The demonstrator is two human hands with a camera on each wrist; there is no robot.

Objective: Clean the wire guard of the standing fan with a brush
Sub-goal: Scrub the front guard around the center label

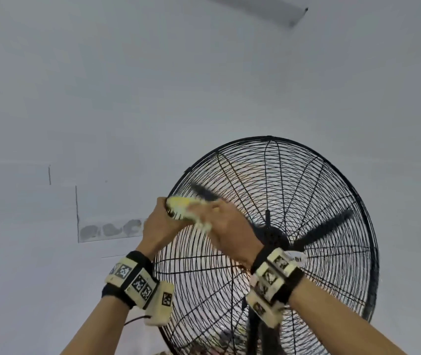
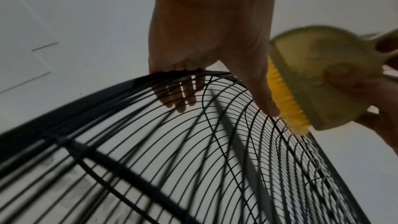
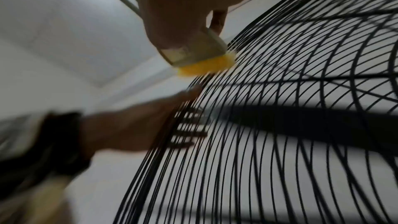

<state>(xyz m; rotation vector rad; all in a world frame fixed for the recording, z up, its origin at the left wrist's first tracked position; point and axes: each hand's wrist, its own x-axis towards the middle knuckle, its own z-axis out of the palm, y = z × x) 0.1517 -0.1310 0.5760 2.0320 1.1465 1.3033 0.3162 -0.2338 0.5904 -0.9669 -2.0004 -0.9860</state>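
Note:
The black wire guard [image 1: 306, 201] of the standing fan fills the lower right of the head view. My left hand [image 1: 156, 224] grips the guard's upper left rim, its fingers [image 2: 178, 98] hooked through the wires [image 2: 193, 159] and the thumb on the front. My right hand [image 1: 226, 221] holds a pale brush [image 1: 183, 208] with yellow bristles [image 2: 284, 98] against the wires, right beside the left thumb. In the right wrist view the brush [image 3: 198, 54] touches the guard [image 3: 280, 125] near its rim. Dark blades [image 1: 324, 229] show behind the wires.
A plain white wall [image 1: 127, 98] stands behind the fan. Grey patches [image 1: 112, 229] mark the wall left of the fan. The fan's pole [image 1: 253, 334] runs down behind the guard. A ceiling fan blade [image 1: 268, 8] shows at the top.

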